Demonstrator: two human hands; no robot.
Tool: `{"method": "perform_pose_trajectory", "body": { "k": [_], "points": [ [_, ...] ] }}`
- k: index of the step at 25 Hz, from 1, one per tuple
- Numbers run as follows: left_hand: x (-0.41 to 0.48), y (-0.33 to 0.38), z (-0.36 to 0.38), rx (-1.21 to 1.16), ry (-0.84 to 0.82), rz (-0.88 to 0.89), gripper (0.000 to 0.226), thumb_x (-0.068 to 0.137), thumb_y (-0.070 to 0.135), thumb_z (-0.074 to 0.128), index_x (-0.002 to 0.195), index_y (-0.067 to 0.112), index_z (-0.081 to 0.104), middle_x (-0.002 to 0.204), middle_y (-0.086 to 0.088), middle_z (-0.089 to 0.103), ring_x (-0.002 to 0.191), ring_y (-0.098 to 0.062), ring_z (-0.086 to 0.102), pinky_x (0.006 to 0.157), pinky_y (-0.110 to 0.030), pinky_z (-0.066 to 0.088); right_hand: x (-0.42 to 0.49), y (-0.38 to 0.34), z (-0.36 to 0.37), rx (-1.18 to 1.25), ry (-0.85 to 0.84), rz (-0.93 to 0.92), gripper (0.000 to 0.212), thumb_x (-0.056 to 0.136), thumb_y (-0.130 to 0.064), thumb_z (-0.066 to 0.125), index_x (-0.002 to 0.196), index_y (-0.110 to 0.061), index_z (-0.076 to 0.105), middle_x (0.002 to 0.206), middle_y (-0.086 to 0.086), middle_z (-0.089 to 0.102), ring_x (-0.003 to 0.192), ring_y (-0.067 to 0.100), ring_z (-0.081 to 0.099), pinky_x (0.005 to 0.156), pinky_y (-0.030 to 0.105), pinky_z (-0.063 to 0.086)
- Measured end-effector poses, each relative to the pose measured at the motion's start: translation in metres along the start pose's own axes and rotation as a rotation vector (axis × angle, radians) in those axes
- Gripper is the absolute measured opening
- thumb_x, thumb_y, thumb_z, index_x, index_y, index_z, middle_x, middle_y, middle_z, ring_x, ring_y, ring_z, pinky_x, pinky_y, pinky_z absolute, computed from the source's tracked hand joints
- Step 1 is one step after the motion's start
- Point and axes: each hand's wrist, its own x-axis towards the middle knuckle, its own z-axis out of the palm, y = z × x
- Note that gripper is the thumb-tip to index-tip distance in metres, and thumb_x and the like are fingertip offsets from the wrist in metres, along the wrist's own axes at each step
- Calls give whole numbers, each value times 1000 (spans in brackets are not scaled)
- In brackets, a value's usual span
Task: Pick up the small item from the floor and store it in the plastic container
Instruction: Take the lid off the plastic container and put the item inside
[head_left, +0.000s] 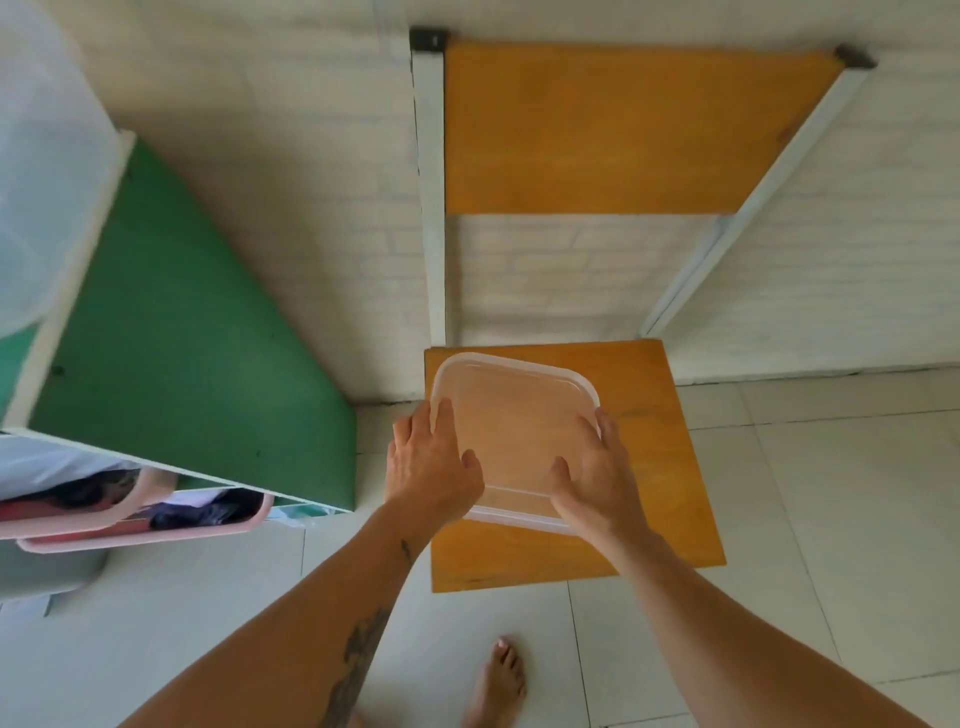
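A clear square plastic container (519, 410) with its lid on rests on the orange wooden seat of a chair (670, 467). My left hand (431, 467) grips its left edge, thumb on top of the lid. My right hand (597, 478) grips its near right corner, fingers spread over the lid. I cannot see any small item, on the floor or through the lid.
The chair's orange backrest (597, 130) stands against a white brick wall. A green cabinet (182, 338) stands at the left, with pink baskets (140, 519) of dark clothes. A bare foot (498, 680) rests on the white tiled floor below the chair.
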Motion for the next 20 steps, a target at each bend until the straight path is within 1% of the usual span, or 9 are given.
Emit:
{"method": "perform_pose_trajectory", "body": {
  "k": [4, 10, 12, 14, 15, 18, 20],
  "points": [
    [21, -18, 44, -6, -95, -1, 66, 92, 33, 51, 147, 21, 18, 149, -3, 32, 131, -26, 31, 109, -45, 37, 16, 26, 40, -40, -9, 20, 64, 94, -31, 55, 151, -18, 29, 164, 6, 10, 148, 31, 19, 112, 44, 33],
    [30, -23, 65, -36, -223, 4, 69, 90, 24, 52, 149, 19, 17, 150, -3, 29, 129, -26, 35, 105, -43, 43, 28, 41, 55, -15, -75, 55, 72, 94, -35, 56, 154, -17, 21, 166, 3, -1, 151, 28, 10, 119, 42, 25],
    [29, -21, 62, -67, -269, -10, 70, 90, 20, 51, 150, 19, 15, 151, -2, 25, 132, -26, 34, 105, -40, 42, 30, 42, 53, -21, -108, 59, 74, 93, -36, 57, 154, -18, 19, 166, 2, -3, 151, 27, 8, 119, 43, 23],
    [29, -20, 53, -100, -299, -27, 69, 91, 17, 49, 151, 19, 16, 152, -2, 24, 133, -26, 35, 103, -37, 43, 29, 39, 47, -37, -126, 51, 72, 93, -37, 57, 153, -18, 21, 166, 1, 1, 151, 26, 7, 119, 44, 22],
    [29, -19, 46, -116, -299, -35, 68, 91, 15, 49, 151, 18, 19, 151, -3, 26, 133, -26, 36, 102, -37, 44, 29, 36, 44, -40, -130, 45, 71, 93, -37, 57, 153, -18, 23, 166, 1, 4, 151, 26, 9, 118, 45, 23],
    [27, -18, 20, -187, -242, -54, 59, 89, 11, 51, 145, 18, 35, 146, -5, 40, 128, -25, 43, 99, -37, 44, 23, 17, 28, -33, -117, -13, 66, 94, -38, 55, 151, -18, 29, 165, -1, 10, 150, 24, 14, 118, 46, 26],
    [21, -16, -5, -234, -215, -77, 59, 89, 12, 50, 146, 19, 37, 148, -4, 42, 134, -25, 41, 106, -38, 40, 16, -3, 12, -13, -104, -48, 62, 96, -37, 51, 151, -17, 30, 165, -1, 11, 149, 21, 16, 118, 42, 26]
  ]
}}
